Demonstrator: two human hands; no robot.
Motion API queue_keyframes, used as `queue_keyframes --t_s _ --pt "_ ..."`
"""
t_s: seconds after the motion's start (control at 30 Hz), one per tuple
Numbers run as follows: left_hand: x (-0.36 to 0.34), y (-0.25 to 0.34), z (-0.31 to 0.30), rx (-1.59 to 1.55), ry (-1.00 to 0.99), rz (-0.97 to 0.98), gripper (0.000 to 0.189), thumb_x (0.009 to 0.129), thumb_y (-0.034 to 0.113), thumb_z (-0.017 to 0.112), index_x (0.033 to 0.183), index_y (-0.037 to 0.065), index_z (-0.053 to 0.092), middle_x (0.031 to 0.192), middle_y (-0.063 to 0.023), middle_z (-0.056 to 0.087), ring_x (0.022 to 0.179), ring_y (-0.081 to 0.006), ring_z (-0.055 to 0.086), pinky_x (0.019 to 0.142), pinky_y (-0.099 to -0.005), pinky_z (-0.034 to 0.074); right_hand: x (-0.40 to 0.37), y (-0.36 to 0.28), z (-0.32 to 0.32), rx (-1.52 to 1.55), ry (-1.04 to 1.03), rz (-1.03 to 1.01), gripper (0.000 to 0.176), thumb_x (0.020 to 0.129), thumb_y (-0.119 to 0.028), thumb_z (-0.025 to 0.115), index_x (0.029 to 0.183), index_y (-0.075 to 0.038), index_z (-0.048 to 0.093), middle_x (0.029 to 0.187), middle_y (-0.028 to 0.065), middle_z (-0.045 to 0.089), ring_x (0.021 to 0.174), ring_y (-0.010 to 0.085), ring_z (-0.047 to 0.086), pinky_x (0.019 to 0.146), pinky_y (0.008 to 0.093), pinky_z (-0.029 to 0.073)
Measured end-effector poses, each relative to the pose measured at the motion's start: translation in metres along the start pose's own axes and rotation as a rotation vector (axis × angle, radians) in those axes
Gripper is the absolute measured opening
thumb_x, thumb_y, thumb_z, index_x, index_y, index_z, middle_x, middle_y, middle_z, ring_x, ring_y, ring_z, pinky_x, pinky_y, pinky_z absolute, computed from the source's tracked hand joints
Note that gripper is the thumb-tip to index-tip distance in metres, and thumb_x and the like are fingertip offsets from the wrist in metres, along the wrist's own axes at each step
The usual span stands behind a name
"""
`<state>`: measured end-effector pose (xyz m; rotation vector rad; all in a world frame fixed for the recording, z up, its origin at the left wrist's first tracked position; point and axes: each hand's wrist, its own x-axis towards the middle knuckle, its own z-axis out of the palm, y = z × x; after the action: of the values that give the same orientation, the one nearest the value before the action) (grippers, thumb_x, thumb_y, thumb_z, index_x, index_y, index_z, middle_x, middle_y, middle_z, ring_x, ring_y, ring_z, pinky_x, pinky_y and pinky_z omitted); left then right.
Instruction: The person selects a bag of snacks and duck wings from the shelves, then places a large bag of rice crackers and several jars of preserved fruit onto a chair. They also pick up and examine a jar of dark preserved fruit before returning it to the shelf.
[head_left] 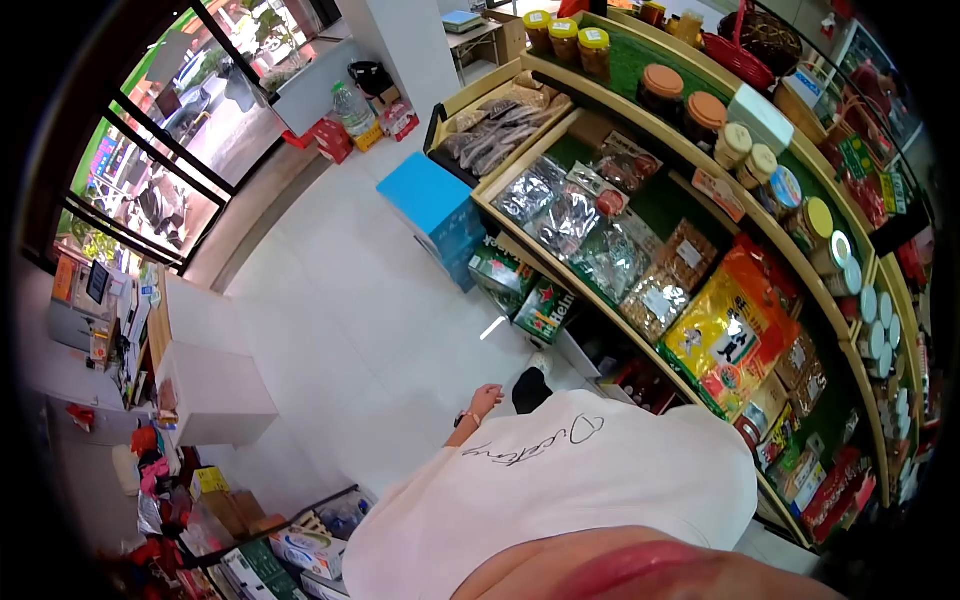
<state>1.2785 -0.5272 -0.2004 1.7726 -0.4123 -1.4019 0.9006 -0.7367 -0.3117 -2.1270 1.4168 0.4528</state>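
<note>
My left hand point(486, 401) hangs beside my body over the pale floor, with a watch or band at its wrist. Its fingers are loosely bent and slightly apart, and I see nothing in them. Close to it are my black trouser leg point(531, 390) and the tip of a light shoe point(541, 361). My right hand is out of sight. To the right of my body, a wooden display shelf point(585, 277) holds clear bags of dried goods point(655, 302) and a large yellow and red package point(730, 335).
Green Heineken cartons point(545, 311) and a blue box point(430, 205) stand on the floor against the shelf. Several lidded jars point(706, 113) line the upper tier. A white box-shaped block point(215, 395) and a cluttered counter point(158, 315) are at left, near glass doors point(165, 130).
</note>
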Motion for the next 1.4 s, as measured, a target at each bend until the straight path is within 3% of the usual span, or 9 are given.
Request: queue_keyframes --t_s 0.1,0.13,0.23,0.3,0.57,0.83,0.97,1.33,1.4 --pt "0.048 0.034 -0.038 0.071 -0.024 0.086 0.033 0.085 0.030 0.051 0.105 0.004 0.060 0.082 -0.0084 0.065 0.066 -0.0141 0.060 0.056 -0.0270 0.047 0.106 0.001 0.020 -0.404 0.279 -0.493 0.032 0.077 -0.037 0.053 0.091 -0.010 0.066 0.090 0.0190 0.063 0.087 0.0378 0.060 0.079 0.0448 0.047" --pt "0.072 0.046 -0.056 0.124 -0.010 0.065 0.032 0.085 0.029 0.051 0.102 0.003 0.061 0.081 -0.0082 0.065 0.065 -0.0145 0.060 0.056 -0.0277 0.047 0.101 -0.062 -0.045 0.367 0.192 0.077 0.031 0.080 -0.033 0.052 0.092 -0.006 0.064 0.095 0.0192 0.062 0.088 0.0360 0.059 0.078 0.0421 0.047" --pt "0.141 0.082 -0.113 0.750 0.018 0.360 0.030 0.085 0.028 0.051 0.091 0.001 0.063 0.074 -0.0081 0.063 0.065 -0.0171 0.059 0.062 -0.0274 0.048 0.118 -0.176 -0.193 0.535 0.294 -0.178 0.029 0.083 -0.028 0.050 0.096 -0.005 0.059 0.094 0.0213 0.060 0.090 0.0392 0.056 0.076 0.0439 0.046" --pt "0.134 0.162 -0.104 0.249 0.260 0.303 0.027 0.087 0.024 0.049 0.094 0.001 0.062 0.077 -0.0085 0.063 0.070 -0.0160 0.058 0.066 -0.0262 0.047 0.144 -0.217 -0.253 0.607 0.495 -0.296 0.028 0.082 -0.025 0.056 0.098 -0.002 0.059 0.089 0.0148 0.064 0.078 0.0291 0.060 0.071 0.0347 0.046" --pt "0.149 0.471 -0.046 -0.112 -0.075 0.657 0.029 0.089 0.015 0.053 0.111 -0.003 0.054 0.098 -0.0045 0.061 0.089 -0.0100 0.055 0.076 -0.0220 0.043 0.161 -0.333 -0.513 0.678 0.952 -0.718 0.026 0.082 -0.012 0.058 0.106 -0.004 0.054 0.087 0.0114 0.062 0.077 0.0183 0.059 0.071 0.0274 0.047" --pt "0.246 0.711 0.040 -0.029 -0.498 1.050 0.041 0.090 0.017 0.051 0.125 -0.003 0.042 0.119 -0.0117 0.052 0.109 -0.0175 0.049 0.092 -0.0274 0.038 0.261 -0.359 -0.676 0.464 1.467 -0.313 0.078 0.068 -0.027 0.073 0.130 -0.003 0.032 0.121 0.0205 0.046 0.112 0.0332 0.046 0.091 0.0374 0.040" --pt "0.281 0.752 0.053 -0.054 -0.620 1.061 0.049 0.090 0.018 0.052 0.131 -0.003 0.035 0.131 -0.0133 0.042 0.118 -0.0195 0.043 0.099 -0.0287 0.032 0.296 -0.381 -0.701 0.638 1.467 -0.420 0.110 0.054 -0.028 0.083 0.138 -0.007 0.016 0.122 0.0193 0.048 0.110 0.0350 0.049 0.091 0.0385 0.042" --pt "0.294 0.742 0.049 0.094 -0.808 1.127 0.058 0.086 0.015 0.056 0.136 0.003 0.029 0.139 -0.0141 0.033 0.127 -0.0227 0.033 0.101 -0.0321 0.029 0.204 -0.411 -0.694 0.383 1.997 -0.361 0.094 0.059 -0.027 0.083 0.133 -0.009 0.029 0.112 0.0152 0.056 0.096 0.0247 0.061 0.079 0.0341 0.051" --pt "0.260 0.738 0.046 0.228 -0.810 1.345 0.067 0.084 0.009 0.060 0.139 0.008 0.023 0.142 -0.0117 0.027 0.130 -0.0246 0.026 0.103 -0.0341 0.028 0.153 -0.412 -0.687 0.507 1.798 -0.515 0.100 0.059 -0.024 0.084 0.136 -0.007 0.022 0.124 0.0119 0.045 0.112 0.0226 0.049 0.088 0.0327 0.045"
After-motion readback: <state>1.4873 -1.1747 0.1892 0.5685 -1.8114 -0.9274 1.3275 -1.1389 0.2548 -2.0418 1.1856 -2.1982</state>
